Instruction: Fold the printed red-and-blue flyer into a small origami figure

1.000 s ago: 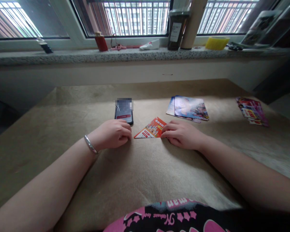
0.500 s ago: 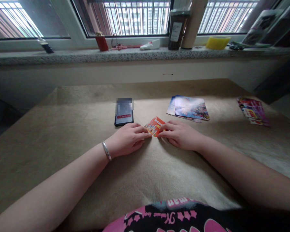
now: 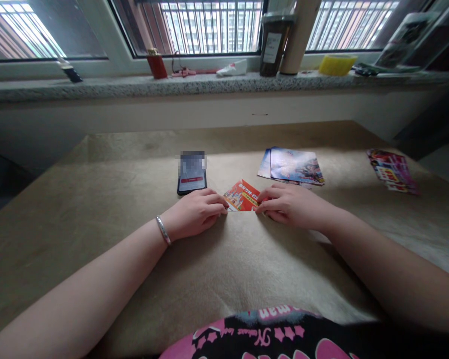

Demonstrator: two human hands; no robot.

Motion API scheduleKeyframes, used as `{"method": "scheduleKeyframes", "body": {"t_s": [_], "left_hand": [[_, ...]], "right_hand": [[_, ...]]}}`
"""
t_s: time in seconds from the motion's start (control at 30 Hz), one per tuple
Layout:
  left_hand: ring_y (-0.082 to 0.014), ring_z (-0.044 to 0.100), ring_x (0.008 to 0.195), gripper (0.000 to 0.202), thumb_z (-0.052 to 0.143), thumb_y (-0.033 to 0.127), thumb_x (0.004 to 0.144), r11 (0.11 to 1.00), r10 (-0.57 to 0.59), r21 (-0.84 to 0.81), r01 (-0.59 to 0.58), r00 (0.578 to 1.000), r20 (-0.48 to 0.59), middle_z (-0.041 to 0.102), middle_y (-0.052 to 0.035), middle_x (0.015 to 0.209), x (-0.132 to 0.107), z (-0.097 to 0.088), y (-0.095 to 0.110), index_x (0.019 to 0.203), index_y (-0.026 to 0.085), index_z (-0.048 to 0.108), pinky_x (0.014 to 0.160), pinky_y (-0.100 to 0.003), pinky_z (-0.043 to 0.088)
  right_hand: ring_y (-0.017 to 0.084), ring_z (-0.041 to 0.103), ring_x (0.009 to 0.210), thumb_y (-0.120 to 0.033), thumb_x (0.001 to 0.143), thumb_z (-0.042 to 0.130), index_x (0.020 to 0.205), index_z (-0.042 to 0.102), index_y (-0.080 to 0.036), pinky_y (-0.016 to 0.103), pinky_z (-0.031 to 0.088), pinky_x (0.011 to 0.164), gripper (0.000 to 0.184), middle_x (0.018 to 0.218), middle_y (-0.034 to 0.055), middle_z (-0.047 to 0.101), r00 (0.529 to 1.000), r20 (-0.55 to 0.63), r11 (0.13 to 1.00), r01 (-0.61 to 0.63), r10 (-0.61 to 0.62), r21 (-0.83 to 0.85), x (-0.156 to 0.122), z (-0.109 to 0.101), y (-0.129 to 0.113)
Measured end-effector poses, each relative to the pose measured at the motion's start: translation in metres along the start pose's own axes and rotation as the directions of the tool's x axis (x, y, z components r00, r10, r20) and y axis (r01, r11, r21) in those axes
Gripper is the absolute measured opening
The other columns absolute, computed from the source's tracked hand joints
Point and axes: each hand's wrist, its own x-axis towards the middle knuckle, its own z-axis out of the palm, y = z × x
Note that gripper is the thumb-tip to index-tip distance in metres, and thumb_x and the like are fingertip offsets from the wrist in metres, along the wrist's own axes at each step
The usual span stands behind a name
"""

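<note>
A folded red and orange leaflet lies on the tan table cover in front of me. My left hand, with a silver bracelet at the wrist, rests curled on the table and its fingertips press the leaflet's left edge. My right hand is curled too, and its fingertips pinch the leaflet's right edge. A black phone with a lit screen lies just beyond my left hand.
A small stack of blue picture leaflets lies beyond my right hand. More pink leaflets lie at the far right. The stone window sill holds a red cup, a dark jar, a cardboard tube and a yellow tape roll.
My left hand slid right from the leaflet's long left point to its edge. The leaflet went from a wide triangle to a shorter folded shape held between both hands.
</note>
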Motion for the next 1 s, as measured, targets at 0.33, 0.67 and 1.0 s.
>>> {"method": "scheduleKeyframes", "body": {"t_s": [0.33, 0.67, 1.0], "left_hand": [[-0.0164, 0.057, 0.095, 0.023, 0.043, 0.012, 0.087, 0.999, 0.009, -0.04, -0.008, 1.0, 0.019, 0.065, -0.0067, 0.106, -0.004, 0.003, -0.008, 0.098, 0.018, 0.063, 0.083, -0.033, 0.05], [-0.0163, 0.057, 0.088, 0.025, 0.043, 0.019, 0.092, 0.998, 0.026, 0.057, -0.024, 0.999, -0.025, 0.066, -0.0067, 0.099, -0.005, 0.003, -0.008, 0.104, 0.02, 0.065, 0.077, -0.03, 0.051], [-0.0158, 0.056, 0.094, 0.031, 0.04, 0.018, 0.094, 0.994, 0.027, 0.11, -0.027, 1.0, 0.004, 0.064, -0.0067, 0.105, -0.003, 0.004, -0.005, 0.116, 0.023, 0.061, 0.082, -0.03, 0.051]], "right_hand": [[0.015, 0.063, 0.082, -0.016, 0.081, 0.052, 0.085, 0.071, -0.026, 0.029, 0.046, 0.071, 0.023, 0.1, 0.001, 0.069, 0.998, 0.05, 0.999, -0.042, 0.042, 0.012, -0.011, -0.004, 0.016], [0.017, 0.062, 0.09, -0.012, 0.08, 0.05, 0.09, 0.068, -0.023, 0.031, 0.048, 0.076, 0.023, 0.106, 0.0041, 0.068, 0.999, -0.009, 0.999, -0.039, 0.039, 0.019, -0.011, -0.001, 0.013], [0.019, 0.056, 0.097, -0.013, 0.088, 0.045, 0.108, 0.067, -0.028, 0.033, 0.047, 0.08, 0.033, 0.112, 0.0031, 0.066, 0.996, -0.088, 0.999, -0.025, 0.022, -0.029, -0.001, 0.018, 0.015]]}}
